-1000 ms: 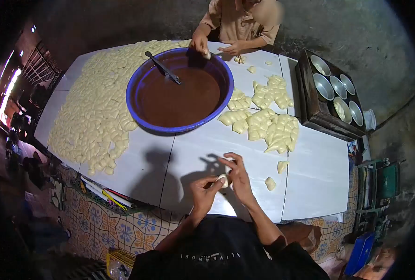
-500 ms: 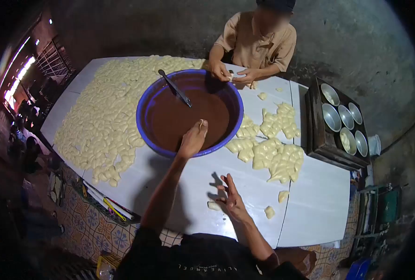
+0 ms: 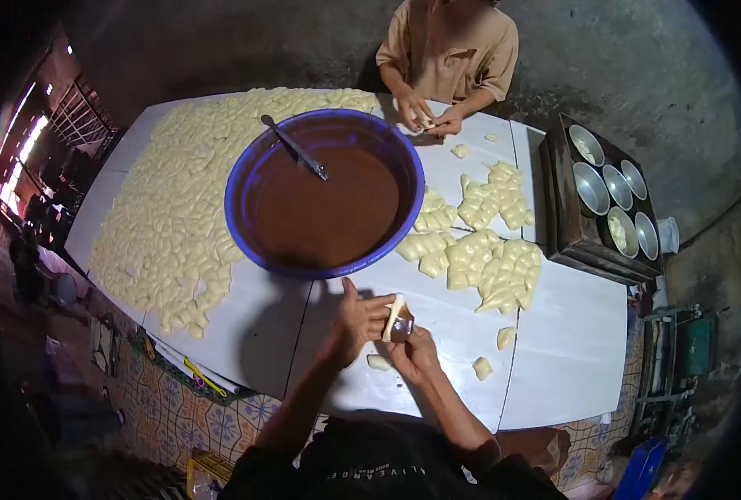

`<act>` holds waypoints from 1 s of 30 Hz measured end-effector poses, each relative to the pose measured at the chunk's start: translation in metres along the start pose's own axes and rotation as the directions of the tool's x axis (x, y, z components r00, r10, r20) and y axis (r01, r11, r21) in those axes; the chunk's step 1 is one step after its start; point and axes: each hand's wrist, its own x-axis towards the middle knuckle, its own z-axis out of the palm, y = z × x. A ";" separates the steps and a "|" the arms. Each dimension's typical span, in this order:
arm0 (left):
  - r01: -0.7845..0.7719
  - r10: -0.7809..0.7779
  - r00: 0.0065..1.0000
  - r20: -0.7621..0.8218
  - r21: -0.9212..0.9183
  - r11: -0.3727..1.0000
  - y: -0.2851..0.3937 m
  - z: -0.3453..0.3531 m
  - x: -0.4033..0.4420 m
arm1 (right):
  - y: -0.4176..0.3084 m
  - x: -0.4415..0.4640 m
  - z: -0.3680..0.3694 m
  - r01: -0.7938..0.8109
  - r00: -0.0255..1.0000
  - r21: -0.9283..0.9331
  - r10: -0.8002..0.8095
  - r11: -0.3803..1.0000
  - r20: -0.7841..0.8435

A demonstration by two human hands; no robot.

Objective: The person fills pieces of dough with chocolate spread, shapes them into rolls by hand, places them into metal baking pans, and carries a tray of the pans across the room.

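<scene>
In front of the basin, my right hand (image 3: 418,356) pinches a flattened piece of pale dough (image 3: 393,315) by its lower edge. Dark brown filling (image 3: 401,326) covers the dough's face. My left hand (image 3: 359,323) meets the dough's left side with stretched fingers, its thumb held up and apart. Just beyond it stands a large blue basin (image 3: 235,237) of brown paste (image 3: 329,212), with a dark-handled utensil (image 3: 295,148) leaning inside. A small pale dough piece (image 3: 379,362) lies on the table beneath my hands.
Many dough pieces (image 3: 166,212) cover the table's left side; joined dough clumps (image 3: 479,262) lie right of the basin. A wooden crate (image 3: 558,225) with several metal cups (image 3: 591,188) stands at the far right. Across the table, a person in a tan shirt (image 3: 454,62) handles a small piece.
My left hand has come out of the basin toward my body. My right hand, open before, now grips the dough with brown filling, and both hands meet. The view has shifted slightly.
</scene>
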 end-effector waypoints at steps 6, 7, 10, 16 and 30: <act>-0.101 0.162 0.951 -0.265 0.232 0.967 -0.063 0.003 -0.025 | 0.009 -0.041 0.019 0.338 0.876 -0.872 -0.458 0.354 0.153; -0.125 0.193 0.961 -0.196 0.312 0.942 -0.071 0.002 -0.029 | 0.002 -0.051 0.024 0.373 0.802 -0.912 -0.435 -0.172 0.410; -0.419 0.545 0.838 0.012 0.655 0.629 -0.086 -0.004 -0.038 | -0.003 -0.059 0.014 0.461 0.771 -0.850 -0.360 -0.255 0.526; -0.399 0.435 0.900 0.009 0.414 0.818 -0.097 -0.002 -0.050 | -0.012 -0.066 0.020 0.520 0.758 -0.842 -0.531 0.142 0.378; -0.430 0.452 0.892 -0.030 0.257 0.866 -0.112 -0.032 -0.067 | -0.001 -0.066 -0.012 -0.191 0.910 -0.832 0.412 0.521 0.049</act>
